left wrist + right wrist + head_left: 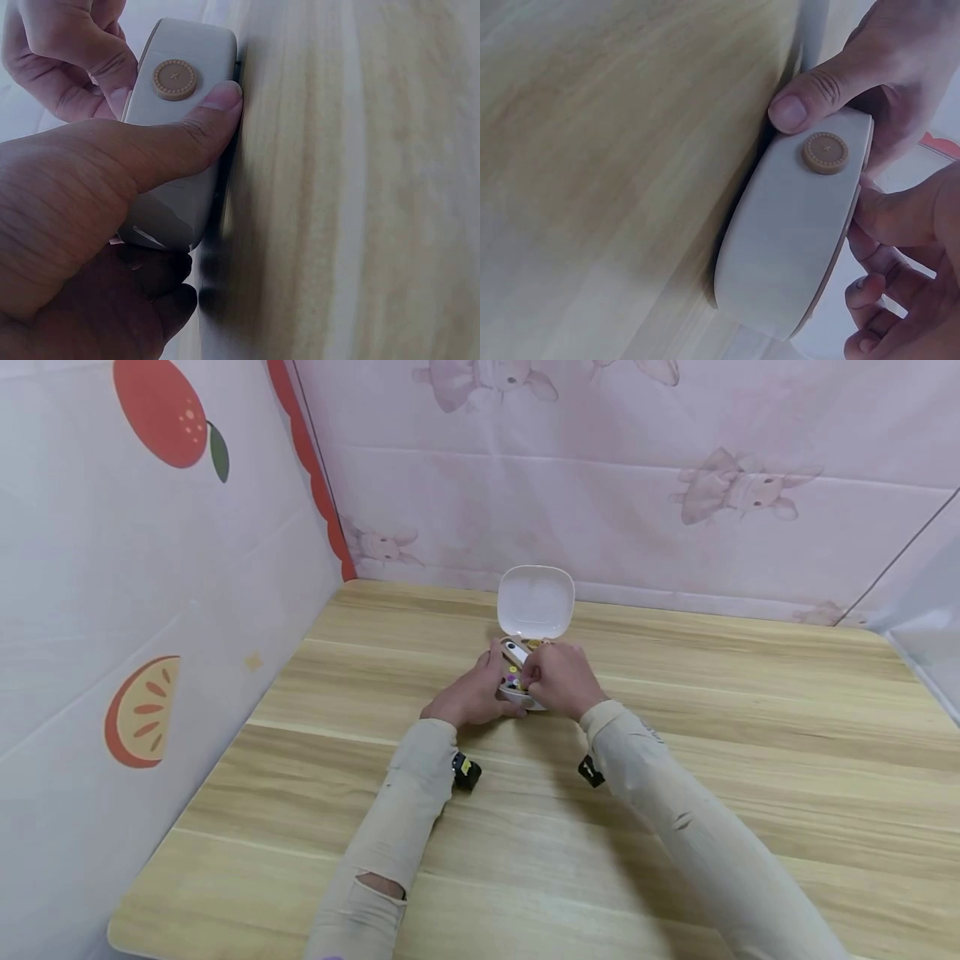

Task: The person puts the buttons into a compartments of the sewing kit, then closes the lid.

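Observation:
A small white box (517, 697) with rounded corners stands on the table, its lid (536, 600) raised at the back. On its front wall sits a brown round knob (826, 152), shaped like a button. My left hand (476, 693) grips the box, with the thumb along the front wall and the fingers round the side. Inside lie a white oblong piece (516, 651) with a dark dot and several tiny coloured pieces (512, 678). My right hand (564, 678) reaches over the right side with bent fingers at the opening; whether they pinch anything is hidden.
The box stands towards the back of a wood-grain table (337, 777). Behind it hangs a pink wall cloth (600, 527) with rabbit prints. A white cloth (60, 610) with fruit prints closes off the left side.

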`<action>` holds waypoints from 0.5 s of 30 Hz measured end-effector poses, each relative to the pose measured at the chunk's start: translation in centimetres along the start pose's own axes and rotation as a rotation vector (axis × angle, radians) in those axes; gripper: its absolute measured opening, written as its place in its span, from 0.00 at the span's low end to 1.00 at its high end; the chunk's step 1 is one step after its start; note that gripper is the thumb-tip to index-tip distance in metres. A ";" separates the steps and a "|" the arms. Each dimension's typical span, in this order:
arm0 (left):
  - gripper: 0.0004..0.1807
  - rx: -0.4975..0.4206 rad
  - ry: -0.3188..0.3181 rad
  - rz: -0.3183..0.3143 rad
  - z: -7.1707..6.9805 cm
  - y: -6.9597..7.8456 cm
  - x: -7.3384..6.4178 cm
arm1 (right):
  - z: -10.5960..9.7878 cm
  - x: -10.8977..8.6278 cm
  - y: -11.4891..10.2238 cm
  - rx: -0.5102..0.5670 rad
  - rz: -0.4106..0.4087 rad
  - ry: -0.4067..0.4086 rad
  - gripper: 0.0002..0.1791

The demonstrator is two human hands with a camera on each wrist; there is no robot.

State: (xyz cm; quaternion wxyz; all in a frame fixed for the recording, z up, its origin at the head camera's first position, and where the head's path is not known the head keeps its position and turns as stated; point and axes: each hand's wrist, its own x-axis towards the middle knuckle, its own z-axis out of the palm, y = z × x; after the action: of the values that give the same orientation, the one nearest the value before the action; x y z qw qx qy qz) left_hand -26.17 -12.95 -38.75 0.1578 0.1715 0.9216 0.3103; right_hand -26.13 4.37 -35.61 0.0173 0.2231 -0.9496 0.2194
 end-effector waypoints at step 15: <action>0.67 -0.013 -0.004 -0.005 0.0 0.1 0.1 | 0.3 0.2 0.2 -0.034 -0.005 0.023 0.09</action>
State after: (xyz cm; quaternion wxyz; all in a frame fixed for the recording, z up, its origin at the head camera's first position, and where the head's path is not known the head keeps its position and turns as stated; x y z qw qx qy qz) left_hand -26.26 -12.83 -38.69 0.1617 0.1691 0.9197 0.3153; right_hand -26.33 4.31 -35.95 0.0325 0.2226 -0.9524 0.2058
